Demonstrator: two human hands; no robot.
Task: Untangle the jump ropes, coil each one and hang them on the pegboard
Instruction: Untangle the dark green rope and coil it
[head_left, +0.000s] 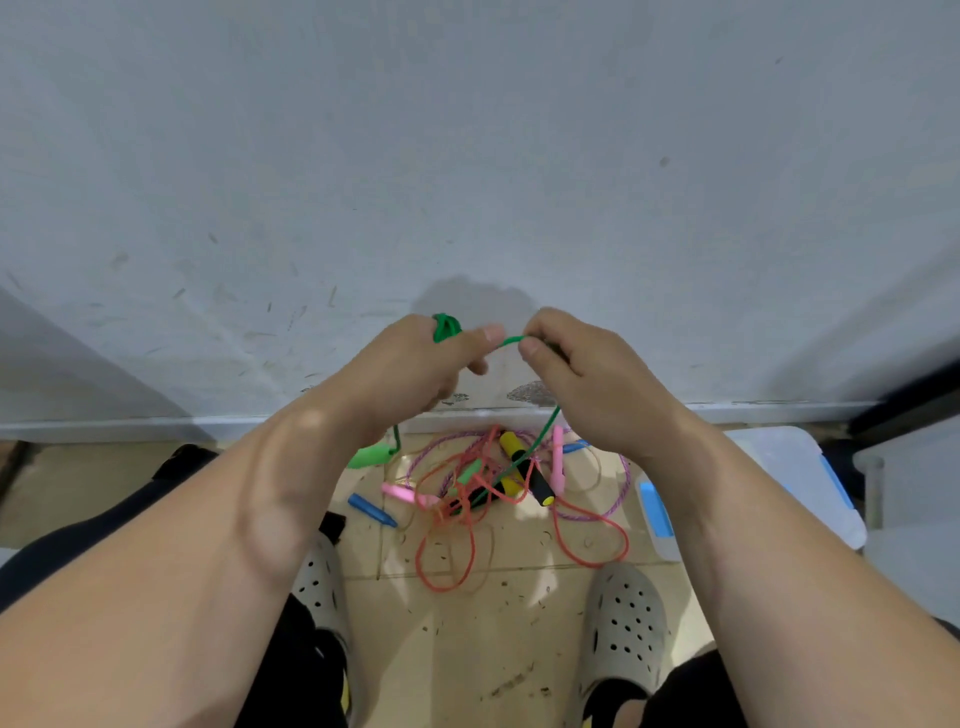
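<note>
My left hand (415, 364) grips several green coils of the green jump rope (445, 327) above the floor. My right hand (576, 364) pinches the same green cord just to the right, and a short arc of it spans the gap between my thumbs. From my right hand the cord drops to a tangled pile of ropes (493, 488) on the floor: orange, purple and clear cords with yellow-black, pink and blue handles. A green handle (371, 456) hangs below my left wrist.
A grey-white wall (467, 156) stands straight ahead, with its skirting behind the pile. A white box with blue clips (810, 478) lies at the right. My two perforated shoes (626, 623) stand on the tan tiles near the pile. No pegboard is in view.
</note>
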